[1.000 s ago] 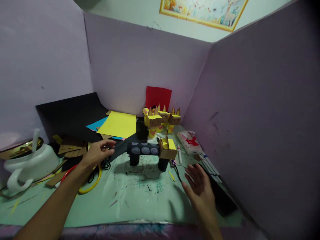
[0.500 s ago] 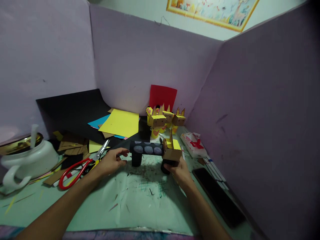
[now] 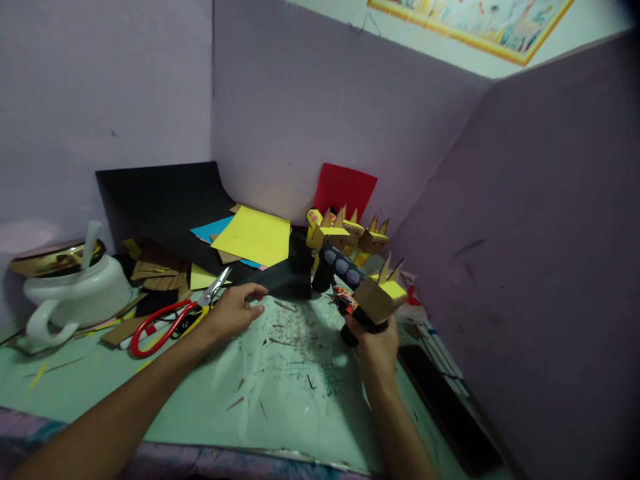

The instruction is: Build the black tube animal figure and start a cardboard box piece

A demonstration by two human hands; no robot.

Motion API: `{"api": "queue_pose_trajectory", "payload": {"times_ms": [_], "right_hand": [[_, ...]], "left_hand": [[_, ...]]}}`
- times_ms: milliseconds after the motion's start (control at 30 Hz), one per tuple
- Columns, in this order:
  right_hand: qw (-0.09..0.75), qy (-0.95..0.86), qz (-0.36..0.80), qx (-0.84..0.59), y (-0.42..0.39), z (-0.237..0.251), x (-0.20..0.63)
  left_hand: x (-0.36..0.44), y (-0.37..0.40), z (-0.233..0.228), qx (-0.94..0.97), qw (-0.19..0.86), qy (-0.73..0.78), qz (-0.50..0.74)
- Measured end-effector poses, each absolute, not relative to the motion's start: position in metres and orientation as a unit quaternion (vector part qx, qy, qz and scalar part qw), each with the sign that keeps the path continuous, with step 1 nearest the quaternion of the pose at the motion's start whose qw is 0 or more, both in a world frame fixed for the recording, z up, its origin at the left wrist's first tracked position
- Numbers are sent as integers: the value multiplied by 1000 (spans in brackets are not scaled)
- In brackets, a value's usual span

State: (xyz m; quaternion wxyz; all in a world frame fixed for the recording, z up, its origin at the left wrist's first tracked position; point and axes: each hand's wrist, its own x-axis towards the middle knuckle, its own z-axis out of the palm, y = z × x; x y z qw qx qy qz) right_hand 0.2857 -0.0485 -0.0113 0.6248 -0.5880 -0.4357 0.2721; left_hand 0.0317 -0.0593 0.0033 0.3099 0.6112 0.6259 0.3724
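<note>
My right hand [image 3: 376, 343] grips a cardboard animal figure [image 3: 383, 299] near its front end, under the head. The figure has a boxy brown and yellow head with pointed horns, a black tube body with grey spots, and black legs. It is tilted, its rear end pointing to the back left. My left hand [image 3: 239, 310] hovers over the table with nothing in it, fingers apart, beside the red-handled scissors [image 3: 165, 327]. Behind the held figure stand several similar yellow figures [image 3: 333, 239] with horned box heads, partly hidden.
On the left stands a white pot [image 3: 83, 293] beside cardboard scraps [image 3: 160, 267]. Yellow paper [image 3: 255, 233] lies on black sheets at the back; a red sheet [image 3: 345, 190] leans on the wall. A dark phone [image 3: 447, 410] and markers [image 3: 443, 353] lie along the right wall.
My right hand has moved the black figure to the right, turning it so its rear points toward the back. My left hand is now apart from it. The camera view has shifted left.
</note>
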Motion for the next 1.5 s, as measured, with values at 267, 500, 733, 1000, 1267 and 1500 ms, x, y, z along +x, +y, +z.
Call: {"api": "queue_pose_trajectory", "payload": {"times_ms": [267, 500, 733, 1000, 1267, 1500], "right_hand": [[605, -480, 233, -592, -36, -21, 265], [599, -495, 239, -582, -36, -37, 265], [617, -468, 280, -567, -38, -46, 270], [638, -451, 345, -520, -46, -45, 271], [737, -318, 411, -432, -126, -7, 258], [482, -127, 859, -113, -116, 32, 218]], "left_hand": [[30, -57, -5, 632, 293, 620, 362], [31, -59, -2, 646, 282, 625, 336], [29, -56, -6, 653, 279, 620, 334], [29, -56, -1, 636, 274, 635, 342], [35, -76, 22, 535, 195, 639, 517], [80, -104, 36, 719, 13, 467, 515]]}}
